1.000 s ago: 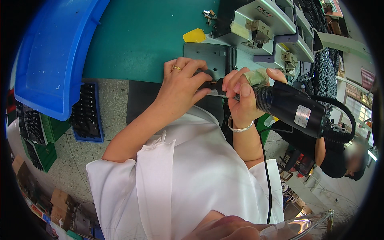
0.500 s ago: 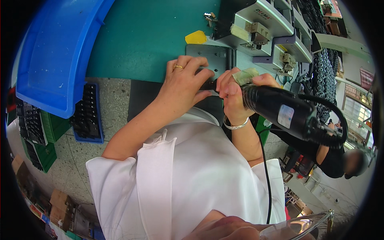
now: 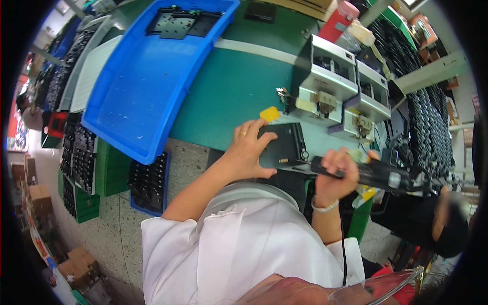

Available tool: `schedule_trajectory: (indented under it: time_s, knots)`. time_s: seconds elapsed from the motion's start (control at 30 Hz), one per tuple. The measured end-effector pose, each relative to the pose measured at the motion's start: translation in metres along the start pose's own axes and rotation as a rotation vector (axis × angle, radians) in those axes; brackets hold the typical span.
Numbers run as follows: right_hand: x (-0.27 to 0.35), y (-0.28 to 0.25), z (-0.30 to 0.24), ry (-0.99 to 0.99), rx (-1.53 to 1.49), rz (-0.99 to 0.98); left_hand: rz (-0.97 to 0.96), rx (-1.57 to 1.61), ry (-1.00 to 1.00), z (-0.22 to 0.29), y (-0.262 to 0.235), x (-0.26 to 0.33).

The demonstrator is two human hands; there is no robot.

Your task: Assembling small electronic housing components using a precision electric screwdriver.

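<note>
My right hand (image 3: 335, 178) is wrapped around a black corded electric screwdriver (image 3: 378, 174), held sideways with its thin bit pointing left at the lower right edge of a flat black plate (image 3: 279, 140). Whether the bit touches the plate, I cannot tell. At the plate's left side is my left hand (image 3: 249, 152), open, its thumb and fingers spread apart around that edge. Just beyond its fingertips lies a yellow piece (image 3: 270, 113). A ring-like fitting shows on the plate's right edge.
A large blue tray (image 3: 134, 104) with black plates (image 3: 175, 23) at its far end lies left. Two silver screw feeders (image 3: 325, 86) stand right, behind them a red bottle (image 3: 339, 21). Small metal parts (image 3: 282, 93) lie nearby. A person in black (image 3: 422, 218) is at right.
The view has shifted, showing more of the bench. My hands have come apart: the right has drawn the screwdriver rightward, and the left has spread its fingers, uncovering more of the plate.
</note>
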State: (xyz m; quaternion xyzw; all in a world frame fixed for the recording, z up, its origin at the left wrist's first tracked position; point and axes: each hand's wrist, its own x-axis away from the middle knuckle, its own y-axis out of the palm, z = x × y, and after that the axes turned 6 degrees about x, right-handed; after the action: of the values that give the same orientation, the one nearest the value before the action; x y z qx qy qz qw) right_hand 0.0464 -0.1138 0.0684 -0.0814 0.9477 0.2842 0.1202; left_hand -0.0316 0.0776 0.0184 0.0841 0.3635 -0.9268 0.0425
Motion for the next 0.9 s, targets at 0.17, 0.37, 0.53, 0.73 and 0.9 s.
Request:
schedule_trajectory:
  time_s: [0.17,0.37,0.53,0.73,0.9]
  knots:
    - [-0.015,-0.043,-0.028,-0.094,-0.059,0.123,0.096,-0.023,-0.120,0.001,-0.042,0.033]
    - [-0.020,-0.042,-0.016,-0.140,0.088,0.108,0.600,-0.311,-0.406,-0.055,-0.035,-0.062]
    - [-0.021,-0.041,-0.014,-0.125,0.149,0.114,0.514,-0.481,-0.717,-0.084,-0.023,-0.136]
    - [-0.037,-0.057,-0.018,-0.062,0.139,0.174,0.537,-0.586,-0.559,-0.062,-0.031,-0.123]
    - [-0.050,-0.086,-0.006,-0.002,0.114,0.095,0.721,-0.535,-0.364,-0.061,-0.147,-0.132]
